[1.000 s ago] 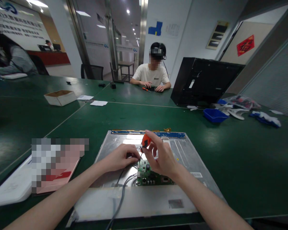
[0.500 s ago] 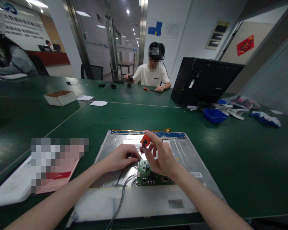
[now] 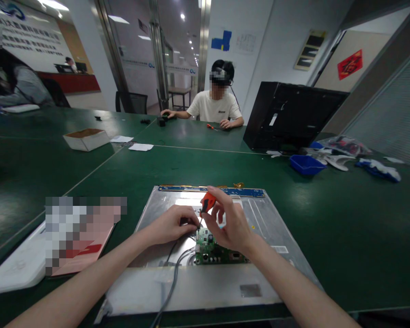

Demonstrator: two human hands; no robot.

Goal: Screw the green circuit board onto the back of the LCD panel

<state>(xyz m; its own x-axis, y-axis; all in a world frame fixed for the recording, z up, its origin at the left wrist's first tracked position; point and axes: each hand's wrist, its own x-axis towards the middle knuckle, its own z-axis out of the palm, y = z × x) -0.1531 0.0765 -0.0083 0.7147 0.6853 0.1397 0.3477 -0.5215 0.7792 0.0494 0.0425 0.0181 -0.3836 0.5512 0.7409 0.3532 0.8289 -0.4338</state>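
- Green worktop (image 3: 177,168) fills much of the office, with glass doors (image 3: 177,59) behind it.
- Right hand (image 3: 230,223): fingers clamped on the orange and black handle of a screwdriver (image 3: 208,202), its shaft slanting down to the circuit board's upper-left corner.
- Left hand (image 3: 177,221): fingertips bunched beside the screwdriver's tip; whether they grip anything is too small to tell.
- Green circuit board (image 3: 208,250): on the metal panel (image 3: 191,287), partly under the right hand.
- Grey cables (image 3: 175,278) run from the board's left side over the panel's near edge.
- Pink folder (image 3: 99,248) and white object (image 3: 13,269): left of the panel.
- Farther off: 1 open box (image 3: 89,142), 1 blue tray (image 3: 306,166), 1 black monitor (image 3: 294,114) and 1 seated person (image 3: 215,107).
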